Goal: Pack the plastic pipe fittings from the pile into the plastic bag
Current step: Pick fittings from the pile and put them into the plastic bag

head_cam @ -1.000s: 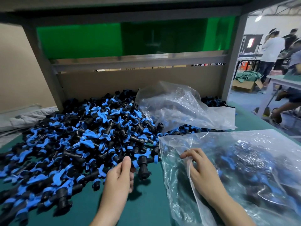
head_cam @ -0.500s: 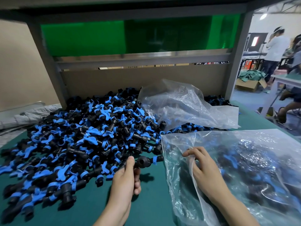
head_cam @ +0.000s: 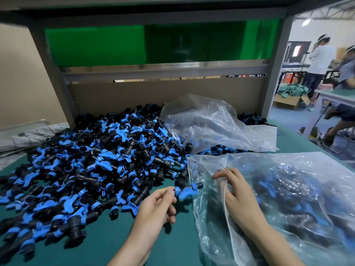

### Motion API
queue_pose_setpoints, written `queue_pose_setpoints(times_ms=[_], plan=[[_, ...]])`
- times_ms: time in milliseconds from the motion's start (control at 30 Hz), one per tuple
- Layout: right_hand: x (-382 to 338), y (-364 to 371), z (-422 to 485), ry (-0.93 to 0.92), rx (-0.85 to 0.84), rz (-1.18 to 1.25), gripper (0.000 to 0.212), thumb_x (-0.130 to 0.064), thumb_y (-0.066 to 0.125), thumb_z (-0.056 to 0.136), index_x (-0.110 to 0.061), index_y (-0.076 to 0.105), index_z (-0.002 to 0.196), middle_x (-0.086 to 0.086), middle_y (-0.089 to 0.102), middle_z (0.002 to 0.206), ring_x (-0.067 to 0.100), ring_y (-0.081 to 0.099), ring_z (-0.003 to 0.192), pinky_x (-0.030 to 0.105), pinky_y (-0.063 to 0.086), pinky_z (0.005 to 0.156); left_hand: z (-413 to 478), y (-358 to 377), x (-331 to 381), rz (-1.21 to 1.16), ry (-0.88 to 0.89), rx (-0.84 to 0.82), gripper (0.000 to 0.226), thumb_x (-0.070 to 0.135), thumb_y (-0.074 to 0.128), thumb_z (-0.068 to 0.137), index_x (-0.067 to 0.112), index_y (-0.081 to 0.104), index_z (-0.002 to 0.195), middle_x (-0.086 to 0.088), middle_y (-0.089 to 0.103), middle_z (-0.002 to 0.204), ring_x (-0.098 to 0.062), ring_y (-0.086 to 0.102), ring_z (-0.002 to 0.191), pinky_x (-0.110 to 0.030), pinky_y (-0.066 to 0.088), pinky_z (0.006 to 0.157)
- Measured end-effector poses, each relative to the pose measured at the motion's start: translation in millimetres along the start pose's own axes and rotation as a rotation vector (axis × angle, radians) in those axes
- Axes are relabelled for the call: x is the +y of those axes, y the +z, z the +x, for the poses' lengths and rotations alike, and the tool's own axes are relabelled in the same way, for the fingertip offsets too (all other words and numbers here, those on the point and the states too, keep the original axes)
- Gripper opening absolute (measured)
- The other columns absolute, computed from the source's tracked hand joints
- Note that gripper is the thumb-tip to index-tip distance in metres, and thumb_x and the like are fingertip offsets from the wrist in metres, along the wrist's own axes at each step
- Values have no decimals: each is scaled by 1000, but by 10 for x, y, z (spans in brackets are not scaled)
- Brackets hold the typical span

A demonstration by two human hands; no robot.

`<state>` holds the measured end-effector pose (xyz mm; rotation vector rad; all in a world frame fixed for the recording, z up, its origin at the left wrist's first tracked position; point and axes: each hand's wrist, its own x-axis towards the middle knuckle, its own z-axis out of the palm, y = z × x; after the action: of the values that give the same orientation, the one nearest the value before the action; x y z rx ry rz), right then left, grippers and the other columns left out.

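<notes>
A large pile of black and blue pipe fittings (head_cam: pixel 99 166) covers the left and middle of the green table. My left hand (head_cam: pixel 155 208) pinches one black and blue fitting (head_cam: pixel 187 190) at the mouth of a clear plastic bag (head_cam: pixel 288 204). The bag lies at the right and holds several fittings. My right hand (head_cam: pixel 236 196) grips the bag's upper edge and keeps the mouth lifted.
A second, crumpled clear bag (head_cam: pixel 215 123) lies on the pile's far right side. A cardboard back panel (head_cam: pixel 153 96) and grey frame posts close the bench behind. Grey cloth (head_cam: pixel 28 135) lies at the left. People stand at other tables to the right.
My left hand has lifted a fitting out of the pile's near edge and carried it right, up to the bag's mouth. My right hand has kept hold of the bag's edge.
</notes>
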<state>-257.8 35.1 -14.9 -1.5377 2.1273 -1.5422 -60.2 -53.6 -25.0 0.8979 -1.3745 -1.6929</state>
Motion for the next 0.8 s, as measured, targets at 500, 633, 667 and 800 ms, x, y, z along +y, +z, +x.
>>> queue_pose_setpoints(times_ms=[500, 633, 667, 800], plan=[[-453, -370, 111, -182, 111, -35, 23, -6, 59, 92, -26, 68, 98, -13, 55, 112, 4, 59, 101, 24, 49, 84, 107, 1179, 300, 287, 152, -528, 20, 12, 47, 102, 4, 65, 106, -5, 72, 92, -11, 67, 80, -26, 58, 75], [-482, -467, 111, -211, 181, -26, 29, -2, 58, 90, -28, 68, 97, -13, 56, 110, 7, 59, 104, 32, 49, 89, 110, 1379, 360, 203, 110, -613, 21, 18, 40, 105, 18, 60, 111, -2, 65, 96, -13, 65, 94, -27, 55, 86], [-486, -476, 111, -218, 183, -25, 28, -3, 58, 91, -28, 68, 97, -14, 55, 109, 8, 59, 104, 33, 49, 89, 140, 1347, 309, 278, 126, -590, 21, 23, 44, 102, 21, 63, 109, -4, 68, 98, -17, 66, 96, -33, 56, 89], [-412, -366, 101, -221, 177, -43, 22, -9, 57, 95, -29, 67, 98, -15, 54, 110, 6, 59, 103, 34, 49, 88, 150, 938, 71, 378, 203, -403, 18, 12, 53, 99, 20, 66, 108, -6, 74, 99, -13, 71, 84, -30, 58, 75]])
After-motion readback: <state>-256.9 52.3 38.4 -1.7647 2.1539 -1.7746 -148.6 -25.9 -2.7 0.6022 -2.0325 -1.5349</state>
